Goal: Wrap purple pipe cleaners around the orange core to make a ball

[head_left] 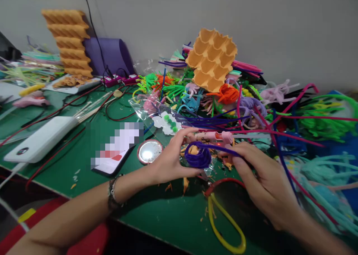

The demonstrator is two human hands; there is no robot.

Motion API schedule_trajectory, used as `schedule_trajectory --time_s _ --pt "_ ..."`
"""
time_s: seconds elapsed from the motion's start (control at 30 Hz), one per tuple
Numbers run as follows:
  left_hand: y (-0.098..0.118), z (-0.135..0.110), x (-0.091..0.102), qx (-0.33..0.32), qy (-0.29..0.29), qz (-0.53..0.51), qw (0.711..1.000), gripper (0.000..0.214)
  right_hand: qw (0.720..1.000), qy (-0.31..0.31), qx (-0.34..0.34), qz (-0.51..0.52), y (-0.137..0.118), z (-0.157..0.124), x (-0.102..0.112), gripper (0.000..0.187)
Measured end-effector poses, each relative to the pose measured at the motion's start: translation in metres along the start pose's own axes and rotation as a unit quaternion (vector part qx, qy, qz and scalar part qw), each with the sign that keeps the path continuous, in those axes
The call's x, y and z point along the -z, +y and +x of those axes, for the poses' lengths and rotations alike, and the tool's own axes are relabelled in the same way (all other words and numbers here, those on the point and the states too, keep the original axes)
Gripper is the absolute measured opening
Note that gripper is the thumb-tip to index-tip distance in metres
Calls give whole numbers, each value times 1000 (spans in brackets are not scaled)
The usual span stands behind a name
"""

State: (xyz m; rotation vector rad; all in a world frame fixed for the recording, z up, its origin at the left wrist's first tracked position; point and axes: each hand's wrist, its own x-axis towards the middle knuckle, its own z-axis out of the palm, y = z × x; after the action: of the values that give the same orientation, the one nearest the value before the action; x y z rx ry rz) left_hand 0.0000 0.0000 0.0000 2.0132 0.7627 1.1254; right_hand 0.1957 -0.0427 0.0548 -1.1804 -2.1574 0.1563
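My left hand (175,154) is closed around a coil of purple pipe cleaner (205,160), fingers above it and thumb below. An orange egg-carton piece (194,149) shows in the middle of the coil. With closed fingers, my right hand (257,169) grips the purple strand that runs out to the right from the coil. A pink glue gun (215,137) lies just behind the coil. Under the hands are orange scraps (185,184) and a tool with one red and one yellow curved handle (228,225).
A phone (119,150), a round mirror-like disc (150,151) and a white power bank (41,139) lie to the left. Behind them stand egg cartons (214,57) among piled pipe cleaners (179,91). Red cables (60,109) cross the green table (84,186).
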Motion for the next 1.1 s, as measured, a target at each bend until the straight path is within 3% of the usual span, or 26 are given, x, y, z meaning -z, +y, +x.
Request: schedule_trajectory --time_s 0.23,0.5,0.7,0.8,0.9,1.0,1.1 --pt "-2 0 1 10 -48 -42 998 85 999 39 -2 -17 1 3 6 17" --pt "-6 2 2 21 -143 31 989 90 996 48 -76 -4 4 0 13 21" --pt "-9 3 3 41 -199 107 973 92 993 55 -95 36 7 -3 11 21" --pt "-6 3 3 48 -185 119 974 87 993 54 -99 47 6 -3 9 21" --pt "-4 6 5 47 -130 96 986 79 992 48 -104 51 5 -3 6 20" --pt "0 9 7 64 -68 17 995 57 992 42 -104 52 3 -4 4 20" --pt "6 13 8 79 -41 -65 994 38 993 39 -94 59 2 -4 3 18"
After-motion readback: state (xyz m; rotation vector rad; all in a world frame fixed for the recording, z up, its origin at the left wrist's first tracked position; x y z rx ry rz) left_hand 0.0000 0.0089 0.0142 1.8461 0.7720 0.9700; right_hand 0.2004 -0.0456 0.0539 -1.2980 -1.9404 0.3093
